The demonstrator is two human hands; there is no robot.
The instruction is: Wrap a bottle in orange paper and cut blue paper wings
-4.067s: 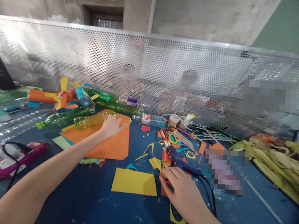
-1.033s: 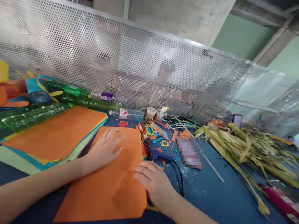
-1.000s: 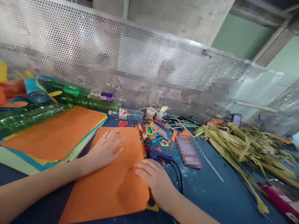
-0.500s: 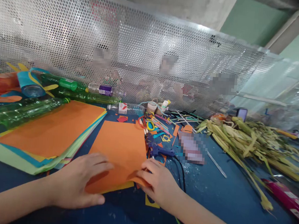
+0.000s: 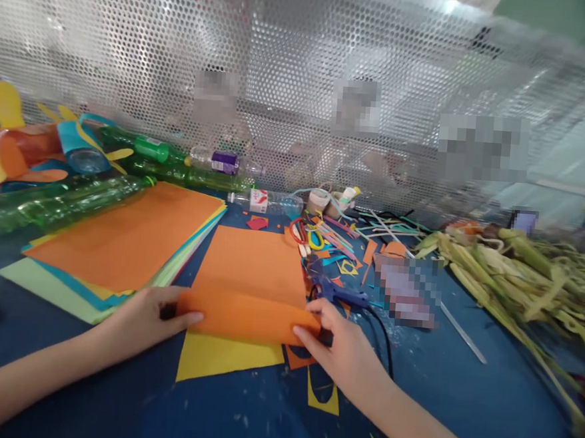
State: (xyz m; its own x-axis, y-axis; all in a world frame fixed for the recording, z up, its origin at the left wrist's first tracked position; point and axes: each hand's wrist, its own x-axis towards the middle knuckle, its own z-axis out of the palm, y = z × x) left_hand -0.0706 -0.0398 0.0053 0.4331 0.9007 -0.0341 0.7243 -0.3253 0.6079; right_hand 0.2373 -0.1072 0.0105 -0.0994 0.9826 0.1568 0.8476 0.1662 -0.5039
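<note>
An orange sheet (image 5: 254, 263) lies on the blue table with its near edge folded up and over. My left hand (image 5: 158, 313) pinches the left end of the fold between thumb and fingers. At the right end, my right hand (image 5: 327, 331) grips the fold the same way. Under the orange sheet a yellow sheet (image 5: 227, 358) shows along the near side. To the left sits a stack of coloured paper (image 5: 125, 241) with orange on top. A blue glue gun (image 5: 340, 292) lies just beyond my right hand.
Green bottles (image 5: 73, 207) lie at the left beside a paper-decorated bottle (image 5: 32, 141). Paper scraps and scissors (image 5: 315, 237) are past the sheet. A phone (image 5: 405, 290) and dried husks (image 5: 514, 274) lie right. A perforated metal panel (image 5: 293, 59) stands behind.
The near edge of the orange sheet has been lifted and folded away from me, uncovering more of the yellow sheet. My left hand has closed on the fold. The view has shifted.
</note>
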